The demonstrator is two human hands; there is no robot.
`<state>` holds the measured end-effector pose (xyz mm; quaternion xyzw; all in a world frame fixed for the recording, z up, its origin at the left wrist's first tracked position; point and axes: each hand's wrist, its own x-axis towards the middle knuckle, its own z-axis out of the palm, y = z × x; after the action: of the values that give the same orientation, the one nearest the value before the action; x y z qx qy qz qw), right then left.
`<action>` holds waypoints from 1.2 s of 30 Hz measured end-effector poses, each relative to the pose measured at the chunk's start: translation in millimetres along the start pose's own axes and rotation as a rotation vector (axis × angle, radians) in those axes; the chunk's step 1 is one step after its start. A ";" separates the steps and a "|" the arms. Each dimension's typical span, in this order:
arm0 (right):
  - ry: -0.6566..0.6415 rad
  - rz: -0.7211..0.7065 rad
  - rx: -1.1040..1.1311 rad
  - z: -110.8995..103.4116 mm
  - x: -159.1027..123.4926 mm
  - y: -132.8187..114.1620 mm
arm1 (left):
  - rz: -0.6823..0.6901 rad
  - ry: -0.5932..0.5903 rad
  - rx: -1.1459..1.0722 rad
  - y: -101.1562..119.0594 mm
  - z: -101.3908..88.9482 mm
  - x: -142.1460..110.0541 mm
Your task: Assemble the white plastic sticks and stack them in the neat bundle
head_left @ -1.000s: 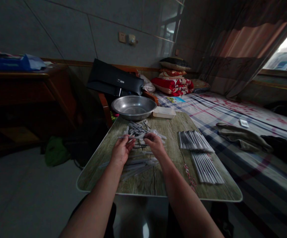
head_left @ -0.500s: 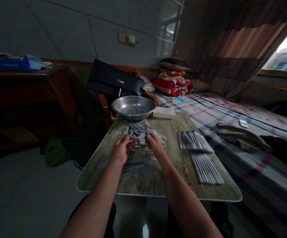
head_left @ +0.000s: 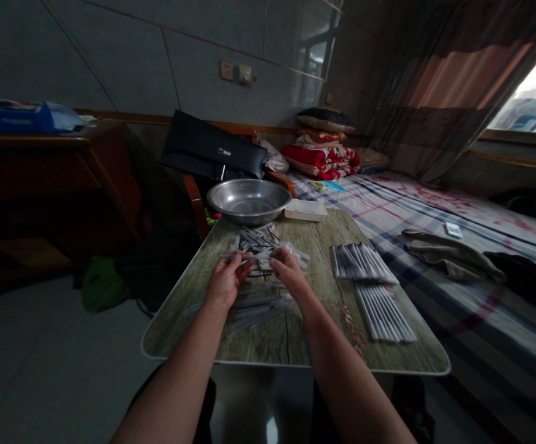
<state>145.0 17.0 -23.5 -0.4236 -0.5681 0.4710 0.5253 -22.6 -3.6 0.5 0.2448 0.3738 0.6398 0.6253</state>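
My left hand (head_left: pixel 226 280) is closed in a pinch on a thin, whitish pen barrel (head_left: pixel 227 256), held level above the table with its end jutting out to the left. Facing it, my right hand (head_left: pixel 287 269) has thumb and fingers pressed together; whatever they grip is too small to make out. Just beyond both hands lies a loose heap of short white and dark pen parts (head_left: pixel 258 237). Nearer me, between my forearms, clear tubes (head_left: pixel 256 313) are spread out. To the right, slim white pens (head_left: pixel 385 312) lie side by side, below another row with dark ends (head_left: pixel 362 262).
A steel basin (head_left: pixel 249 200) and a shallow white tray (head_left: pixel 305 210) stand at the far edge of the wood-patterned table (head_left: pixel 323 333). A bed (head_left: pixel 434 203) with clothing borders the right side. Behind the basin, a black case (head_left: pixel 216 148) leans on a chair.
Both hands stay almost where they were, with the pen barrel still in the left. The whole view has shifted very slightly.
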 end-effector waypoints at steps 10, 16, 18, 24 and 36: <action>0.008 0.053 -0.021 -0.8 -1.2 -3.3 | 0.018 -0.010 0.021 0.1 0.9 -1.1; -0.030 0.057 0.066 0.8 -1.4 -3.2 | 0.029 -0.024 0.027 -0.3 -1.3 0.2; -0.028 0.052 -0.005 0.3 -0.8 -1.0 | 0.029 -0.033 0.042 -0.6 -1.4 -0.1; -0.025 0.091 0.023 0.7 -3.5 -5.4 | 0.045 -0.034 0.057 -1.2 -1.6 0.0; -0.034 0.161 0.079 1.1 -3.2 -4.8 | 0.077 -0.082 0.107 -0.4 1.8 -4.3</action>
<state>144.2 12.8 -19.4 -0.4389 -0.5221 0.5408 0.4923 -20.5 -7.6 2.0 0.3179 0.3718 0.6319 0.6011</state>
